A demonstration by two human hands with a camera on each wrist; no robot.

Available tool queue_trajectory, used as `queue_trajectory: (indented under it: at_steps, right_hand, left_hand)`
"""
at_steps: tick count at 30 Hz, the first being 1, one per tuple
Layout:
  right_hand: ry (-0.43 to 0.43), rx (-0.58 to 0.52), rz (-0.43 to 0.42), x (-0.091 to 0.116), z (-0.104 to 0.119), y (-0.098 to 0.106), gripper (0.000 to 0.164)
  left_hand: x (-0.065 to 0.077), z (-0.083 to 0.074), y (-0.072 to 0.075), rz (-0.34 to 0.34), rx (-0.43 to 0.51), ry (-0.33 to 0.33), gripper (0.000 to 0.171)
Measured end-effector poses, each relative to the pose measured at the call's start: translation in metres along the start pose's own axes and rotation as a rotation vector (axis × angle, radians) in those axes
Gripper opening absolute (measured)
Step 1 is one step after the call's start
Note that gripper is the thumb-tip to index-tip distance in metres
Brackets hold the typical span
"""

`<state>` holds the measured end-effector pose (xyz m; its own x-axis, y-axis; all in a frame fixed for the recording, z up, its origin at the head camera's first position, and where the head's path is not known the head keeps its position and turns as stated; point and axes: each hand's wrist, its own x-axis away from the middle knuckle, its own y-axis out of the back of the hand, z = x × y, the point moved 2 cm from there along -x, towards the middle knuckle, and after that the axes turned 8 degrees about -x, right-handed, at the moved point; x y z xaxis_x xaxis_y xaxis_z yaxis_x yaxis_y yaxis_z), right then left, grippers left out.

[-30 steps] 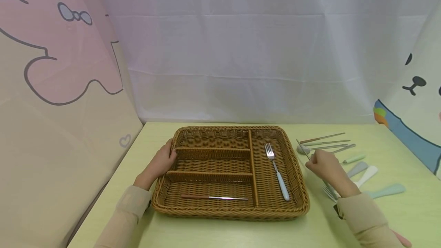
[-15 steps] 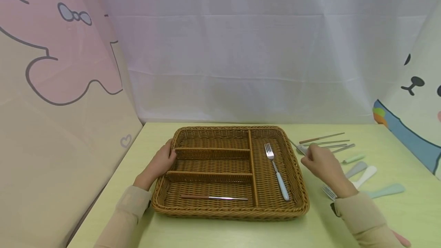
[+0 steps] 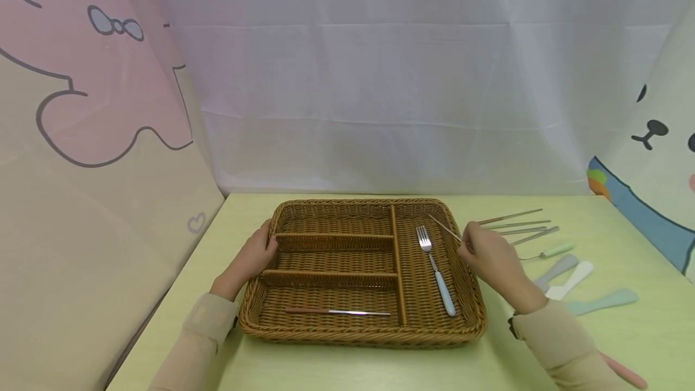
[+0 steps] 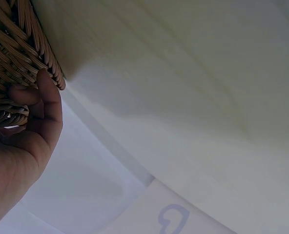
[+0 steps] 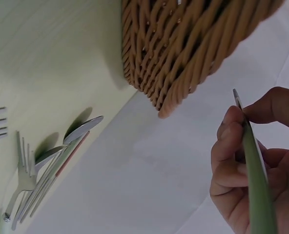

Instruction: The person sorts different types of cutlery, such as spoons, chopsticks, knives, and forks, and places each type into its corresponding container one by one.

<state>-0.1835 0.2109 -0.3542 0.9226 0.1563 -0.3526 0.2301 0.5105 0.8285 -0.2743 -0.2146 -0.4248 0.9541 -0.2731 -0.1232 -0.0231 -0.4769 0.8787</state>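
A brown wicker basket (image 3: 364, 336) with several compartments sits on the table. My left hand (image 3: 251, 257) grips its left side, fingers curled over the woven rim, as the left wrist view shows. My right hand (image 3: 493, 261) pinches a chopstick (image 5: 259, 190) with a green handle and a metal end. That metal end reaches over the basket's right compartment, with the hand just above the right rim. In that compartment lies a fork (image 3: 445, 292) with a pale blue handle. A chopstick (image 3: 311, 310) with a red-brown handle and metal end lies in the front left compartment.
Right of the basket lie a red-brown chopstick (image 3: 510, 216), a green chopstick (image 5: 65, 155), spoons (image 5: 83, 129), a green-handled fork (image 5: 25, 179) and grey, white (image 3: 577, 279) and mint (image 3: 609, 300) handled utensils. A pink handle (image 3: 624, 370) shows beside the right sleeve. Curtains stand behind and at both sides.
My right hand has moved left with the green-handled chopstick, from beside the basket to its right rim, the metal end now over the right compartment. My left hand stays put.
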Motion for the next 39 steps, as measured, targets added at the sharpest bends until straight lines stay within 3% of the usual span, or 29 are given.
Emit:
queue_trajectory:
  at_steps: [6, 18, 39]
  right_hand:
    - [0.032, 0.033, 0.008, -0.005, 0.012, -0.006, 0.012]
    - [0.196, 0.126, -0.029, -0.02, 0.037, -0.023, 0.02]
    - [0.348, 0.176, 0.043, -0.025, 0.074, -0.03, 0.022]
  left_hand:
    - [0.0, 0.0, 0.0, -0.003, -0.001, -0.005, 0.053]
    - [0.001, 0.0, 0.0, 0.006, -0.002, 0.001, 0.054]
    - [-0.001, 0.003, -0.001, 0.011, -0.043, 0.025, 0.055]
